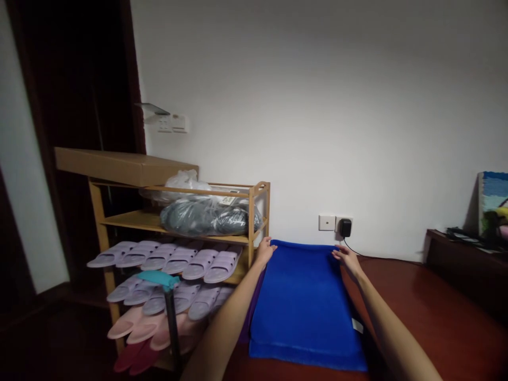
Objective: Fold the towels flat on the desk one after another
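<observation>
A bright blue towel (304,301), folded in layers, is spread over the reddish-brown tabletop in front of me. My left hand (265,251) pinches its far left corner, close to the post of the wooden rack. At the far right corner, my right hand (346,258) grips the towel's edge between thumb and fingers. The far edge runs nearly straight between both hands. A small white label (357,325) shows on the right side near the front. Something purple (251,312) peeks out along the towel's left side, mostly hidden by my left forearm.
To the left stands a wooden shoe rack (251,222) holding several slippers (222,263), plastic-wrapped bundles (210,216) and a cardboard box (119,165). A black handle with a turquoise wrap (159,279) rises before it. A black adapter (345,228) is plugged into the wall, its cord trailing right.
</observation>
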Motion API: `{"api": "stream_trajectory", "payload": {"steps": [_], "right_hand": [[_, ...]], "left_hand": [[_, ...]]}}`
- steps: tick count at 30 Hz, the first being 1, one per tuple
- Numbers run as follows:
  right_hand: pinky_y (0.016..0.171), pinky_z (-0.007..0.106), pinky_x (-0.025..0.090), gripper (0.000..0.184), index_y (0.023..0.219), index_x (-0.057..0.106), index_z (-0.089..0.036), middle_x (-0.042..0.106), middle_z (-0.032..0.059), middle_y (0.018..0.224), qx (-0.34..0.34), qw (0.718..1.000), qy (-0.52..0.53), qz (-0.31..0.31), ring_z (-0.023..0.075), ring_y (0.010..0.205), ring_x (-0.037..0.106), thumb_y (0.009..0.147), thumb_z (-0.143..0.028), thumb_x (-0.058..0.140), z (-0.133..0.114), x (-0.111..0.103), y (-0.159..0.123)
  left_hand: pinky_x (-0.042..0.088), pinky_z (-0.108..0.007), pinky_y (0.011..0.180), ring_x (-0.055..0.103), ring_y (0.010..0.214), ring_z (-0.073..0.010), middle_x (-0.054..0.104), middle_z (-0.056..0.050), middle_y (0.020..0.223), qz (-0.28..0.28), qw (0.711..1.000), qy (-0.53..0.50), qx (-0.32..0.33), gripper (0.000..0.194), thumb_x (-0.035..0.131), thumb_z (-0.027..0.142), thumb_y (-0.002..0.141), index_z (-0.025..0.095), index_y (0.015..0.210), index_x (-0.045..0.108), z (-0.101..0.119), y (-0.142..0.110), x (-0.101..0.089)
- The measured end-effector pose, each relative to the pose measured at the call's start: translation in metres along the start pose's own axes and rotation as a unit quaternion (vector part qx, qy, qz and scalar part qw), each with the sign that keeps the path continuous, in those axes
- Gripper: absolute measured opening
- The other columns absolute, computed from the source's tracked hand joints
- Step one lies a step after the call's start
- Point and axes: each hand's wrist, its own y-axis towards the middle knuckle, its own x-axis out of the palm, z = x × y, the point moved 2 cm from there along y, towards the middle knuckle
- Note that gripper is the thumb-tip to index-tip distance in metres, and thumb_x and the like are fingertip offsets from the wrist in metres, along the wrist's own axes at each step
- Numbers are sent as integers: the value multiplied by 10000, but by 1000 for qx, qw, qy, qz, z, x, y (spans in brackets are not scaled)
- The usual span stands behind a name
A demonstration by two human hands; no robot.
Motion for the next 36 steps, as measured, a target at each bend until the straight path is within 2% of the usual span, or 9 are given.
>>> {"api": "stream_trajectory", "payload": {"steps": [6,11,13,17,21,24,26,31,36], "right_hand": [[948,437,452,582,1146,578,-107,650,140,1126,-29,992,-122,-29,281,1070,601,649,-401,648,16,7,7],[1045,378,350,756,1338,434,-92,420,170,1406,-36,974,-218,-60,266,1277,425,679,-421,607,41,19,4],[1106,373,238,787,1385,385,-124,280,135,1492,-44,942,-320,-94,246,1366,272,719,-496,576,51,29,-1],[1124,468,119,731,1424,325,-248,185,56,1532,-19,834,-527,-162,223,1412,110,834,-676,278,65,44,-12],[1115,470,131,737,1443,269,-283,133,35,1544,-11,793,-589,-158,222,1416,75,841,-703,196,61,48,-18],[1123,443,73,731,1433,314,-216,171,95,1532,-54,762,-633,-125,233,1415,81,868,-664,195,47,52,-25],[1124,441,52,747,1421,346,-191,188,119,1525,-74,759,-637,-112,247,1414,81,868,-666,179,38,55,-35],[1109,486,128,823,1452,253,-276,148,71,1538,-3,806,-569,-160,263,1413,66,799,-764,136,36,57,-71],[1119,467,97,825,1451,254,-276,114,49,1545,-23,795,-582,-170,241,1418,22,793,-767,176,45,55,-87]], "left_hand": [[451,-368,924,533,1154,-234,525,-140,1292,-40,978,205,24,518,556,187,865,157,1347,369,-16,10,7],[239,-330,1097,199,1391,-228,215,-161,1516,-83,923,367,78,723,526,166,815,106,1449,185,-34,-2,18],[138,-343,1129,99,1411,-213,153,-108,1541,-125,890,425,109,651,493,232,842,131,1440,257,-43,-12,24],[62,-473,1125,136,1405,-237,246,-65,1513,-199,822,517,130,555,377,448,894,210,1395,388,-60,-25,31],[96,-530,1104,188,1391,-271,285,-110,1492,-204,784,573,126,614,273,530,905,183,1398,387,-62,-27,34],[60,-490,1119,141,1404,-248,225,-112,1514,-180,771,593,148,593,219,461,932,148,1419,345,-51,-35,35],[53,-464,1127,112,1409,-236,195,-112,1523,-167,765,600,163,592,194,430,940,121,1429,320,-42,-46,33],[147,-479,1117,144,1403,-248,196,-93,1522,-225,747,603,164,698,186,585,908,157,1453,265,-42,-85,11],[90,-499,1121,117,1407,-244,178,-81,1526,-249,740,605,157,691,164,603,905,195,1454,265,-48,-98,-1]]}}
